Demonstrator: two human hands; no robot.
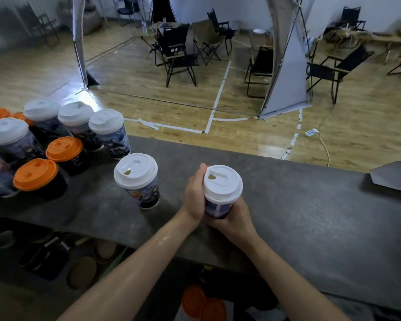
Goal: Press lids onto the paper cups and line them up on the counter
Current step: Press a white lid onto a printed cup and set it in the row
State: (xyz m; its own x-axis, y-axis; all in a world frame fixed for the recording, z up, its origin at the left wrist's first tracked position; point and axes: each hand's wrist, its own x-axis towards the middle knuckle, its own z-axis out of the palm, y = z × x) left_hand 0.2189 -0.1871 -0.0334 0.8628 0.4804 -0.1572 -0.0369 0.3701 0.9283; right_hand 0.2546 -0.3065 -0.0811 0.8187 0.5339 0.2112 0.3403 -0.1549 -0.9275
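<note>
A printed paper cup with a white lid [222, 185] stands at the middle of the dark grey counter [299, 212]. My left hand [194, 195] wraps its left side, fingers reaching up to the lid rim. My right hand [235, 218] cups its base from the near right. Just to the left stands a second white-lidded cup [138, 179], free of both hands. Further left are several more lidded cups, some with white lids [107, 122] and some black ones with orange lids [64, 149].
A grey flat object [396, 177] lies at the counter's right end. Loose orange lids [203, 304] sit below the counter near me. Beyond the counter is a wooden floor with folding chairs [178, 54] and a tent frame.
</note>
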